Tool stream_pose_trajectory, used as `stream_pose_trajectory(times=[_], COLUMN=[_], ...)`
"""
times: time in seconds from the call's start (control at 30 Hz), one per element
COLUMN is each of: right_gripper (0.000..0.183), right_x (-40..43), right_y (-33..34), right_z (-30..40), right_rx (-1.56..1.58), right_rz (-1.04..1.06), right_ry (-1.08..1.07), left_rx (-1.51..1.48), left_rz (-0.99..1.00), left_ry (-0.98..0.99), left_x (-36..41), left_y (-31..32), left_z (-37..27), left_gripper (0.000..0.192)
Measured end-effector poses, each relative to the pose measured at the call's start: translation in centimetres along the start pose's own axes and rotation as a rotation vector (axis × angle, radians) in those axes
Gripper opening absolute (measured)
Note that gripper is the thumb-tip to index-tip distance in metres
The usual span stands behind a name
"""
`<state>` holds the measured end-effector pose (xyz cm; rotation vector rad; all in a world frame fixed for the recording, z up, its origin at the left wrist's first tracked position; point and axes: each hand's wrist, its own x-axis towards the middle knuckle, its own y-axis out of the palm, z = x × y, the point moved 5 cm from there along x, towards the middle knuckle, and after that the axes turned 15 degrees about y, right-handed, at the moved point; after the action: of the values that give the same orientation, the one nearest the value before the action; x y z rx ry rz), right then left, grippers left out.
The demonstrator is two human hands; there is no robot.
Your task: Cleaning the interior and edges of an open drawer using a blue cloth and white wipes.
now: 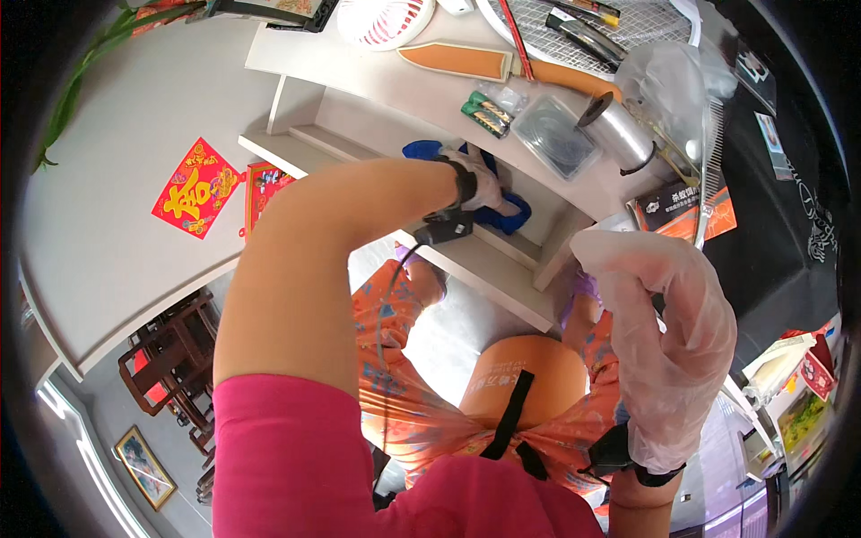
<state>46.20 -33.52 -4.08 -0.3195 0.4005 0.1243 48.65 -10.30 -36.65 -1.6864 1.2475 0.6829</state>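
My left hand (481,181), in a thin clear plastic glove, reaches down into the pulled-out drawer (471,265) of a white desk. It is shut on a blue cloth (508,215), whose folds stick out on both sides of the hand against the drawer's inside. My right hand (679,316), in a loose clear glove, is raised at the desk's front edge, to the right of the drawer. Its fingers are bent towards the thumb, and whether anything is pinched there is hidden by the cloudy glove.
On the desktop (323,50) lie an orange-sheathed knife (457,60), a battery pack (485,114), a clear plastic box (555,138), a wire spool (622,134) and an electric fly swatter (646,27). An orange stool (525,376) stands between my legs. Red paper decorations (198,188) are at left.
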Motion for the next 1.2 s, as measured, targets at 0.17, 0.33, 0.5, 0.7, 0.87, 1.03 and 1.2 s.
stream_pose_trajectory(times=[0.17,0.33,0.5,0.7,0.87,1.03,1.2], right_gripper=[0.014,0.013,0.015,0.017,0.010,0.008,0.008], right_x=[-0.2,0.0,-0.1,0.2,0.0,0.1,0.1], right_y=[0.8,-0.1,-0.3,-0.5,-0.3,-1.0,-0.7], right_z=[0.9,0.2,0.2,-0.5,-0.3,-1.0,-1.0], right_rx=[-0.029,-0.019,0.024,-0.003,0.026,0.026,0.061], right_rz=[0.010,-0.006,0.007,-0.036,0.015,-0.086,-0.062], right_ry=[-0.002,-0.007,0.033,-0.043,0.026,0.025,-0.005], left_rx=[0.798,0.588,0.548,0.529,0.524,0.603,0.554], left_rz=[0.404,0.312,0.249,0.171,0.119,-0.142,0.308], left_ry=[-0.405,-0.251,-0.244,-0.216,-0.195,-0.049,0.190], left_x=[9.6,9.7,8.6,7.4,5.5,5.1,7.9], left_y=[10.3,10.5,8.3,5.7,4.2,2.8,4.6], left_z=[-1.6,-6.7,-6.1,-6.2,-5.5,-5.1,0.8], left_gripper=[0.071,0.064,0.058,0.050,0.044,0.031,0.018])
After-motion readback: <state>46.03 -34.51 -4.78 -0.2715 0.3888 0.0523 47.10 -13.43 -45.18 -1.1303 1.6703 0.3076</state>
